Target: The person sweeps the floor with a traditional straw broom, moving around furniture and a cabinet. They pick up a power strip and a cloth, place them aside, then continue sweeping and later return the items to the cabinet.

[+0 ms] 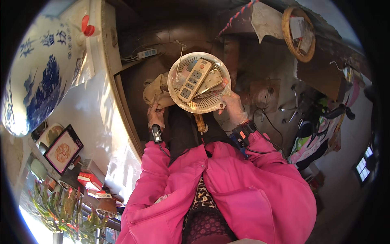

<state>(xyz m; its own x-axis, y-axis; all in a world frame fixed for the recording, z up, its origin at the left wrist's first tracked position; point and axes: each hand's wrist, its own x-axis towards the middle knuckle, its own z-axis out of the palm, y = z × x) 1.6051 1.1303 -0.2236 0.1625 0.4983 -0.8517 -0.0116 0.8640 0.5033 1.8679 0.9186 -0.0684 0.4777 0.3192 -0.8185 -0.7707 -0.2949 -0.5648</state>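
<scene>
My right hand [235, 106], in a clear thin glove, grips the lower right rim of a round slotted plastic basket [199, 107]. In the basket lie an old power strip [192, 80] with several sockets, a flat yellowed plastic piece [214, 80] and other items that I cannot make out. My left hand [156, 116], also gloved, holds the lower edge of a crumpled beige cloth or bag [156, 91] at the basket's left. Below the basket, between my legs, shows an amber-coloured handle [200, 122], partly hidden.
A cabinet with a pale top [100, 100] stands at the left, bearing a large blue-and-white jar [39, 73], boxes and a potted plant [67, 210]. Behind the basket lies a white power strip [147, 53] with cables. A wicker basket [285, 33] is at the upper right.
</scene>
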